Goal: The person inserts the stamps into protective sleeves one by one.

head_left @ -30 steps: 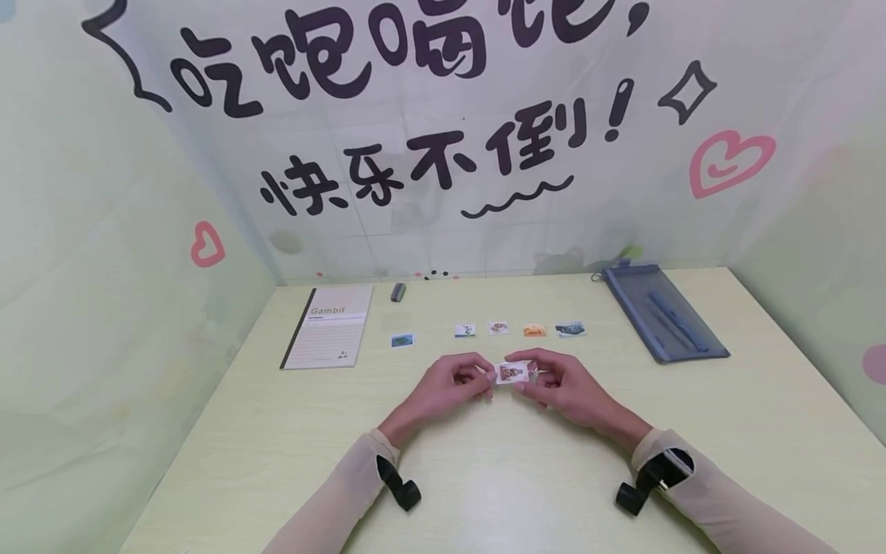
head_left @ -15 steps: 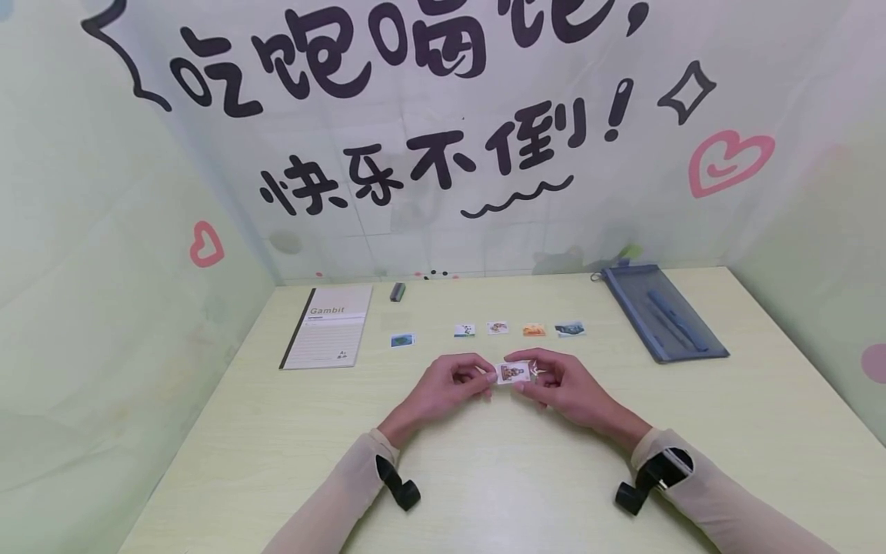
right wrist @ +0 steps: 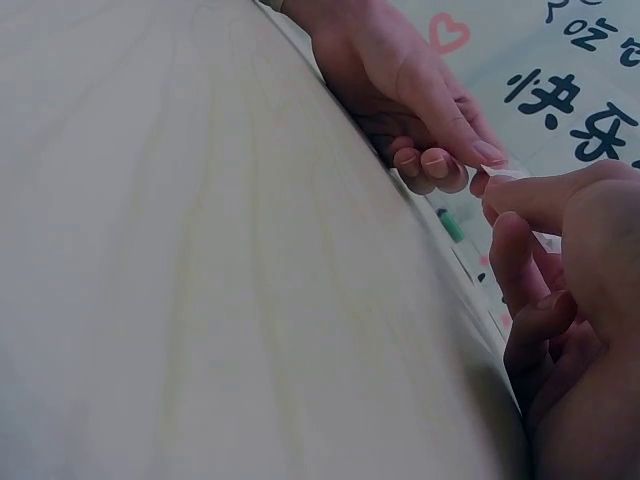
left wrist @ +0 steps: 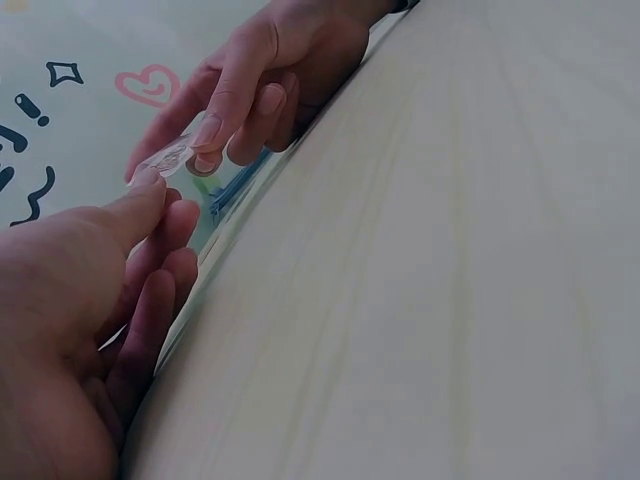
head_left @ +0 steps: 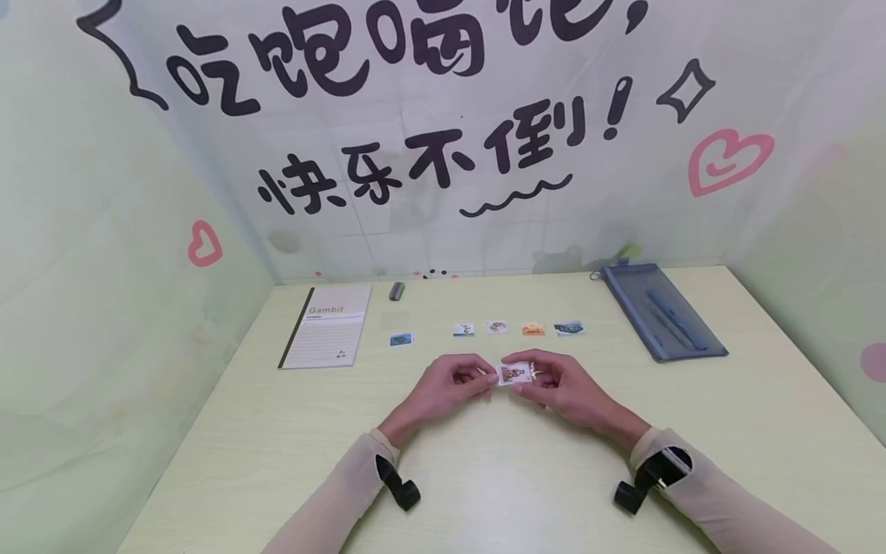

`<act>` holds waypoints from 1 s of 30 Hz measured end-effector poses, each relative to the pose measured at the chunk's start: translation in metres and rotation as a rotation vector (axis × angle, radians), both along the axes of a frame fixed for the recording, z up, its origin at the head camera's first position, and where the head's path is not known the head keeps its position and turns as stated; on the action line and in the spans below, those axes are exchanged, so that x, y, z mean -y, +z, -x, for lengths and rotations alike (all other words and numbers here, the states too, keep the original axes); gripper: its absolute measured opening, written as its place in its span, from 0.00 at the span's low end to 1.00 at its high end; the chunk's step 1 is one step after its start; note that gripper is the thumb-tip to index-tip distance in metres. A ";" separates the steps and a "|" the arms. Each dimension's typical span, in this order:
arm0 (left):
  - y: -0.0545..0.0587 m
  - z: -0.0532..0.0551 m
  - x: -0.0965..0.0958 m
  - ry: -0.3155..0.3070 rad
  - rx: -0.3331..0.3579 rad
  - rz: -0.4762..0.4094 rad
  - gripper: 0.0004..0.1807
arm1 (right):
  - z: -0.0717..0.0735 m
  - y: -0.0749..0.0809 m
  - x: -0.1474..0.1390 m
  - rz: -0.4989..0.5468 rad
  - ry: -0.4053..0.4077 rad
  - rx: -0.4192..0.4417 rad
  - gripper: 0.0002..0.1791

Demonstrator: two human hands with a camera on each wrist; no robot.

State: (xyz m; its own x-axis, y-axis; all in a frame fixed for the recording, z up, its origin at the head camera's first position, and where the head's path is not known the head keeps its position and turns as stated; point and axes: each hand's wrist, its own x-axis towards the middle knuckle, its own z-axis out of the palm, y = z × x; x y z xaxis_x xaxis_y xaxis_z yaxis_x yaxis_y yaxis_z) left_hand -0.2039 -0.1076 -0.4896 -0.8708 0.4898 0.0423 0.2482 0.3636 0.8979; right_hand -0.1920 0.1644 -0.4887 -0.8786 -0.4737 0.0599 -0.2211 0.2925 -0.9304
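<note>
Between both hands, above the table, is a small stamp-like picture card (head_left: 515, 374) with a figure printed on white. Its right end has a shiny clear edge, like a plastic sleeve. The left hand (head_left: 453, 382) pinches the card's left end between thumb and fingers. At the other end, the right hand (head_left: 567, 386) holds it, index finger along the top edge and thumb below. In the left wrist view the card (left wrist: 172, 157) looks glossy and tilted. Only a pale corner of the card (right wrist: 503, 172) shows in the right wrist view; fingers hide the rest.
Behind the hands lie several small picture stamps, among them a blue-green stamp (head_left: 401, 339), an orange stamp (head_left: 534, 329) and a dark blue stamp (head_left: 569, 328). A notebook (head_left: 327, 327) and an eraser (head_left: 397, 292) are at back left. A blue mesh pouch (head_left: 664, 314) lies at right.
Both hands keep their hold in nearly the same place. The left thumb and the card have shifted very slightly right, and the right index fingertip slightly left.
</note>
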 end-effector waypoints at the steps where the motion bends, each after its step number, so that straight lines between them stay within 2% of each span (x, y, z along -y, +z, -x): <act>1: 0.000 0.000 0.000 0.001 -0.002 0.002 0.04 | 0.000 0.000 0.000 -0.001 0.001 0.001 0.23; 17: 0.000 -0.001 -0.001 0.016 -0.010 0.035 0.04 | 0.001 -0.001 0.000 0.011 0.013 -0.003 0.23; 30: 0.001 0.000 -0.001 0.002 0.002 0.005 0.06 | 0.001 -0.002 0.000 0.028 0.033 -0.001 0.24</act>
State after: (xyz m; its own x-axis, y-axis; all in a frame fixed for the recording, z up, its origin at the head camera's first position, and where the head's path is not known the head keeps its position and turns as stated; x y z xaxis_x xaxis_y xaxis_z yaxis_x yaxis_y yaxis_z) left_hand -0.2042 -0.1070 -0.4891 -0.8717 0.4886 0.0377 0.2454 0.3686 0.8966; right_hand -0.1928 0.1641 -0.4906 -0.8623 -0.5009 0.0743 -0.2314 0.2592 -0.9377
